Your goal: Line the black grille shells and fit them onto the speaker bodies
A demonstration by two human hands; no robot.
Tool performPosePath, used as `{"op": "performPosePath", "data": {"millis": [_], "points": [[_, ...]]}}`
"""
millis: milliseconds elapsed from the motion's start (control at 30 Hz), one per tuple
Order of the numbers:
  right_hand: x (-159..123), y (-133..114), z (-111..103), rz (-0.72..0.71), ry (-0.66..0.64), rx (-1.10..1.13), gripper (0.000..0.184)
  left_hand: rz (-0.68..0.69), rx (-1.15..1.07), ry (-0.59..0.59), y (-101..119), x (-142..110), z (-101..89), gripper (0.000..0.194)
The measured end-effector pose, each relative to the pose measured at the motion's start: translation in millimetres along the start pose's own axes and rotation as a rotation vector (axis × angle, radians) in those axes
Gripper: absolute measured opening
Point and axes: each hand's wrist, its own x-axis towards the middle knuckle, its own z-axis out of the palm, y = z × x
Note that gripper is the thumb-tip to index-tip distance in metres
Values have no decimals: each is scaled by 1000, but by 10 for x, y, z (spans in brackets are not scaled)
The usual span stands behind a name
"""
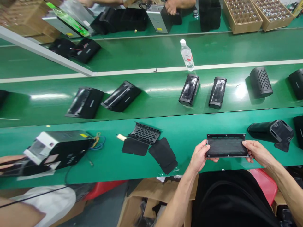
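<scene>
Head: left hand (199, 155) partly behind panel (226, 147)

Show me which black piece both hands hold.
The shallow rectangular panel, gripped at its ends by the left hand and right hand; the slotted panel and flat sheets lie on the bench.

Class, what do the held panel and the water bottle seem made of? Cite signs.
Panel: probably dull black plastic, judging by its low sheen, though painted metal is possible. Bottle: apparently clear, glossy plastic; the background shows through it, with pale glints.
</scene>
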Motion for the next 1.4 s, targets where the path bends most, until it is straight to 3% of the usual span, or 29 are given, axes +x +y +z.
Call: {"op": "performPosePath", "data": {"millis": [267,400,600,767,867,933,967,1100,1167,1233,1400], "points": [[-12,6,6,-58,-49,25,67,28,-57,-35,-33,5,-45,38],[-42,-3,8,-143,-70,45,63,35,-189,-127,-51,8,-87,55],[-108,-76,-3,-149,-108,62,63,-304,-425,-221,-47,143,-152,71],[-63,-147,4,-122,-182,20,62,-581,-342,-458,-101,342,-10,72],[-8,-61,5,-112,-168,44,60,-694,-321,-541,-164,408,67,77],[25,133,-18,-142,-106,98,62,-727,-328,-563,-207,427,67,79],[41,268,-45,-165,-15,113,64,-724,-338,-568,-224,429,52,79],[132,802,-327,-246,588,40,78,-571,-412,-581,-231,417,-49,75],[203,892,-563,-337,804,-56,94,-474,-448,-618,-196,412,-76,77],[292,822,-802,-433,863,-183,99,-425,-482,-650,-145,405,-58,80],[511,304,-1108,-501,755,-275,92,-292,-562,-588,-10,379,125,75]]}}
